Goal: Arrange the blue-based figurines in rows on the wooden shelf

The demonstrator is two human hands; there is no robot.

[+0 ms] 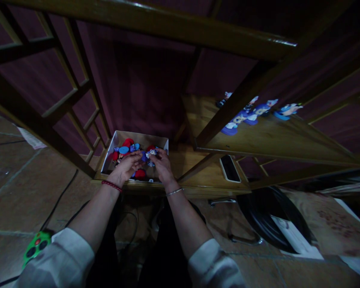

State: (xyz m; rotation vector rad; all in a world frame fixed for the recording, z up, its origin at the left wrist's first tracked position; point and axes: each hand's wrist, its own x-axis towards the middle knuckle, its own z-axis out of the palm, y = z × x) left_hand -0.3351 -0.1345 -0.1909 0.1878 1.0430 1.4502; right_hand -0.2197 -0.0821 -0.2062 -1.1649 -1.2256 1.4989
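- Left hand [130,165] and right hand [162,164]: fingertips pinching one figure [151,153], over the box [160,142].
- A loosened pinch could drop it into the box.
- Fingers dipping lower could knock pieces [124,150] inside the box.

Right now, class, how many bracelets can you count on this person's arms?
2: a red beaded bracelet just behind the left hand and a silvery bracelet just behind the right hand. The pale sleeves could hide others further up.
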